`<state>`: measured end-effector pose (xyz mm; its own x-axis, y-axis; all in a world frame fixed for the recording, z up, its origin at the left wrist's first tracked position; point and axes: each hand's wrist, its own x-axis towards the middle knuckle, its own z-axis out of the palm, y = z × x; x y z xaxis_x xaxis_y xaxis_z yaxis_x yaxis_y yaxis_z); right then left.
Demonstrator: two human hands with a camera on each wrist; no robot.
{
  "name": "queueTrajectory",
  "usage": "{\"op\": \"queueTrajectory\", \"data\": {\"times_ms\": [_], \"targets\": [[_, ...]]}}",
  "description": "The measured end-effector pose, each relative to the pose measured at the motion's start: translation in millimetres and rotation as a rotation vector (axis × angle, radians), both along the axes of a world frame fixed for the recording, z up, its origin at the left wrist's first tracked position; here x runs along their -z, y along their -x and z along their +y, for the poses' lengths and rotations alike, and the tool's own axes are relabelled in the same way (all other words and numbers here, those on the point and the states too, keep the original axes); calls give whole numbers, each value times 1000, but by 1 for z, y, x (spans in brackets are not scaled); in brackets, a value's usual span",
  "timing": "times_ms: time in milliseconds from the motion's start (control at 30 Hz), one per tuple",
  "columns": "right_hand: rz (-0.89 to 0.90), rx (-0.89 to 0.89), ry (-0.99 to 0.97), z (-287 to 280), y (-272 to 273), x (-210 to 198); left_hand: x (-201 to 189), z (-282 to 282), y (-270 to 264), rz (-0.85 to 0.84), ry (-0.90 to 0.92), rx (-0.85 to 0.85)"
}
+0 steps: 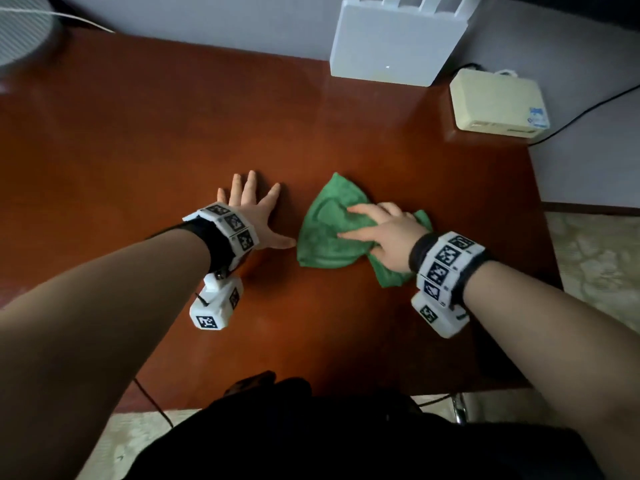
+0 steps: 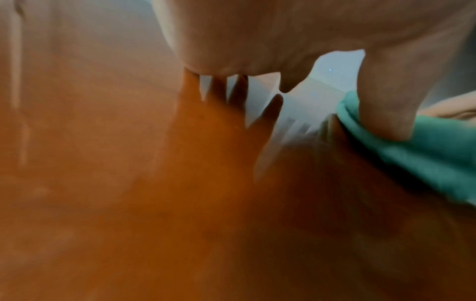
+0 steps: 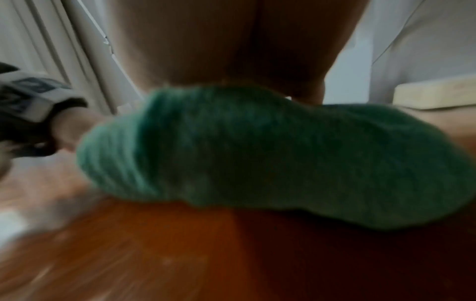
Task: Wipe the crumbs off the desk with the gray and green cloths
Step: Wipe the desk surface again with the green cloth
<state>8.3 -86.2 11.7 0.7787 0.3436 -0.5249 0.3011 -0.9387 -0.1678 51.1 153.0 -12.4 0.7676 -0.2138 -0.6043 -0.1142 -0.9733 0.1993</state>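
The green cloth [image 1: 329, 230] lies bunched on the red-brown desk [image 1: 173, 133], a little right of the middle. My right hand [image 1: 377, 233] lies on top of it, index finger and thumb stretched out flat, pressing it down; cloth ends stick out beyond the palm. In the right wrist view the green cloth [image 3: 257, 152] bulges under my right hand [image 3: 231, 51]. My left hand [image 1: 256, 209] rests flat on the bare desk just left of the cloth, fingers spread, holding nothing. The left wrist view shows my left hand [image 2: 283, 30] beside the green cloth [image 2: 425, 158]. No gray cloth and no crumbs are visible.
A white box with fins [image 1: 391, 46] stands at the desk's back edge. A beige box [image 1: 498, 105] with a black cable [image 1: 588, 109] sits at the back right corner. A white round object [image 1: 17, 29] is at the far left. The desk's right edge [image 1: 543, 220] drops to the floor.
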Motion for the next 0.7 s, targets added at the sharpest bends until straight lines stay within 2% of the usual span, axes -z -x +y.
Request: {"op": "queueTrajectory", "data": {"times_ms": [67, 133, 200, 233, 300, 433, 533, 600, 700], "targets": [[-81, 47, -18, -15, -3, -5, -2, -7, 6, 26, 26, 8], [-216, 292, -1, -30, -18, 1, -3, -10, 14, 43, 9, 16], [-231, 575, 25, -32, -30, 11, -6, -13, 22, 62, -45, 30], [-219, 636, 44, -28, -33, 16, -6, -14, 24, 62, -69, 35], [-210, 590, 49, -15, -26, 20, -4, -15, 23, 41, -95, 48], [-123, 227, -28, 1, 23, 14, 6, -13, 21, -23, -104, 98], [-53, 102, -50, -13, 38, 1, 4, -14, 25, -42, -115, 100], [-157, 200, -61, -25, 24, 0, 2, -15, 34, -39, -123, 89], [-224, 519, -20, -25, 6, 7, 0, -15, 62, -25, -126, 83]]}}
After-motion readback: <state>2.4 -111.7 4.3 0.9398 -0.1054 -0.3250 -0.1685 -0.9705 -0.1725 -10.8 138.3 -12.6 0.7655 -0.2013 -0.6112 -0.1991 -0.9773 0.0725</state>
